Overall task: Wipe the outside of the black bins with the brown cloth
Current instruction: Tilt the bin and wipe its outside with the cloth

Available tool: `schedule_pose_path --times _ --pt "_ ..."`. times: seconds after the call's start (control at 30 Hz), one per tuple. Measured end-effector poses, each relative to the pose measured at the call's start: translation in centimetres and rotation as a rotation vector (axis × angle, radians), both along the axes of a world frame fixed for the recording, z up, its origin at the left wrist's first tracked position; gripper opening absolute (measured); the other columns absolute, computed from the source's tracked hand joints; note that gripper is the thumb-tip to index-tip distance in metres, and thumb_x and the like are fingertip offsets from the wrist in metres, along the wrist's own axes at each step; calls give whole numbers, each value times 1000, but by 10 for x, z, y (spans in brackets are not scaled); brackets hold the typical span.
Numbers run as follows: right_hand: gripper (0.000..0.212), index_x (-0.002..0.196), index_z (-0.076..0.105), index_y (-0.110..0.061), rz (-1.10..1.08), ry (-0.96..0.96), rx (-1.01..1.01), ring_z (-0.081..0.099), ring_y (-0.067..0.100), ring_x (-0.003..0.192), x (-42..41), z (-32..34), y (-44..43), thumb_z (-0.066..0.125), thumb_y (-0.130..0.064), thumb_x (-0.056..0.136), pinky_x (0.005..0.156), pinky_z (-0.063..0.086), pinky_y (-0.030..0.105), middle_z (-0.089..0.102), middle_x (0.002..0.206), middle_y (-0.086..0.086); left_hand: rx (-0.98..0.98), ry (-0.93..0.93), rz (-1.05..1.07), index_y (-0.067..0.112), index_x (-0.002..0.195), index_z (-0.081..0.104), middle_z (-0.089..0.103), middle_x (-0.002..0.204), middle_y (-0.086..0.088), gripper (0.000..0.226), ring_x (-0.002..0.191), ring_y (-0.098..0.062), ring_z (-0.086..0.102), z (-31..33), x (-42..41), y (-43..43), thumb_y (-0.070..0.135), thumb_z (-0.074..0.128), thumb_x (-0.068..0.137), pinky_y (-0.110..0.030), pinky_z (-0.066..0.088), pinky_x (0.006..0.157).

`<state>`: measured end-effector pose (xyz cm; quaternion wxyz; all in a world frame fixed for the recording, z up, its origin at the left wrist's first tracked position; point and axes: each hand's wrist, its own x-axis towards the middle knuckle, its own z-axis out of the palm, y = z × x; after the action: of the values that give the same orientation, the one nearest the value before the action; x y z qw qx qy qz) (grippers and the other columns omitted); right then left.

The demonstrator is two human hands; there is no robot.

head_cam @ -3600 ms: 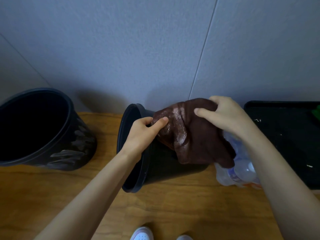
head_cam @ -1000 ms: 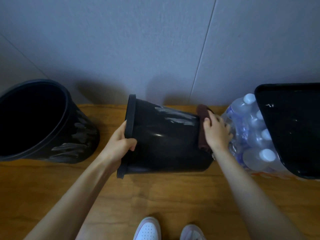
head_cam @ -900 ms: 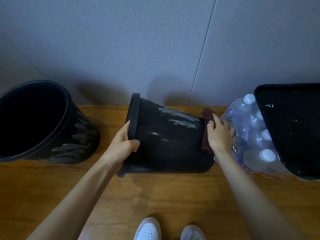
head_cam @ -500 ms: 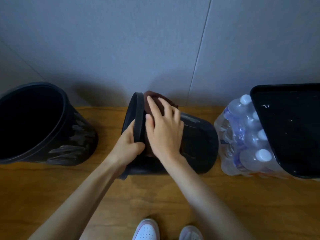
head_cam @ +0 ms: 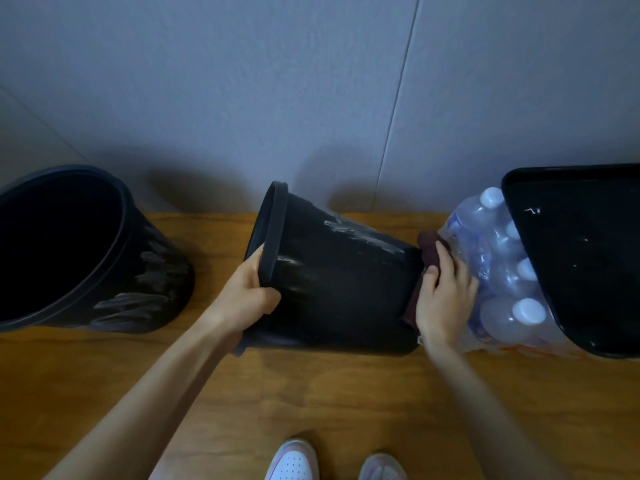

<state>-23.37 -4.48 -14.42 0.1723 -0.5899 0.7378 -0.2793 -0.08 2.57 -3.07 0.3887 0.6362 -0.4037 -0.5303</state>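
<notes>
My round black plastic bin lies on its side on the floor, mouth leftward, wall pale-streaked, with my crumpled brown cloth against its base. A second black bin stands upright to the left.

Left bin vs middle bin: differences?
Pose: the left bin stands upright; the middle bin lies on its side, rim leftward. Contact: the left bin is untouched; the middle bin is gripped at the rim by the left hand, the right hand holding the brown cloth against its base. Both black, with whitish smears outside.
</notes>
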Motion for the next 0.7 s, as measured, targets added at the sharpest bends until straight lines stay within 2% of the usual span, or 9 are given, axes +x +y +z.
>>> schedule_pose_path --times 0.07,0.13,0.27,0.33,0.4,0.47,0.53,0.7 --pt "44 136 45 -27 2 51 -97 34 27 130 18 3 18 36 -27 93 106 27 46 44 142 4 45 36 19 29 102 55 60 79 1 65 79 -16 57 2 -2 0 -20 42 61 -29 47 64" --pt "45 134 45 -28 72 52 -214 35 26 125 41 4 38 38 -27 90 103 26 40 46 140 4 87 69 20 28 102 54 59 84 -1 62 84 -20 54 5 -4 -3 -11 45 55 -36 47 72" --pt "47 134 40 -30 267 123 -330 39 25 119 58 1 59 42 -26 87 96 34 38 40 137 1 179 109 18 18 96 53 54 85 -6 59 86 -26 51 5 1 -7 -6 44 43 -39 43 76" --pt "49 135 38 -30 315 173 -305 37 25 120 39 -4 45 40 -28 86 96 32 39 39 136 1 211 123 27 17 92 53 53 83 -7 57 86 -29 51 2 5 -9 -6 44 40 -38 43 74" --pt "49 138 37 -31 259 193 -192 33 26 126 13 -11 31 38 -29 89 100 30 43 40 140 2 220 142 50 16 90 53 53 80 -7 57 84 -28 51 -1 8 -11 -7 43 39 -35 42 68" --pt "49 141 34 -29 179 127 -60 31 27 132 -9 -16 17 39 -26 93 105 32 48 39 144 6 210 153 61 15 88 52 53 78 -6 56 80 -27 51 -2 9 -14 -8 42 38 -33 41 62" --pt "49 143 33 -25 193 36 6 32 27 134 -21 -19 6 42 -19 95 108 32 45 39 144 9 209 158 71 16 90 54 54 80 -7 58 82 -27 52 -2 10 -15 -8 42 38 -33 41 62" --pt "41 134 50 -19 271 140 -126 40 30 128 -9 -1 -8 48 -16 93 103 34 42 48 137 9 212 132 66 15 92 53 51 79 -6 59 79 -25 50 -2 8 -11 -6 43 38 -32 39 61"
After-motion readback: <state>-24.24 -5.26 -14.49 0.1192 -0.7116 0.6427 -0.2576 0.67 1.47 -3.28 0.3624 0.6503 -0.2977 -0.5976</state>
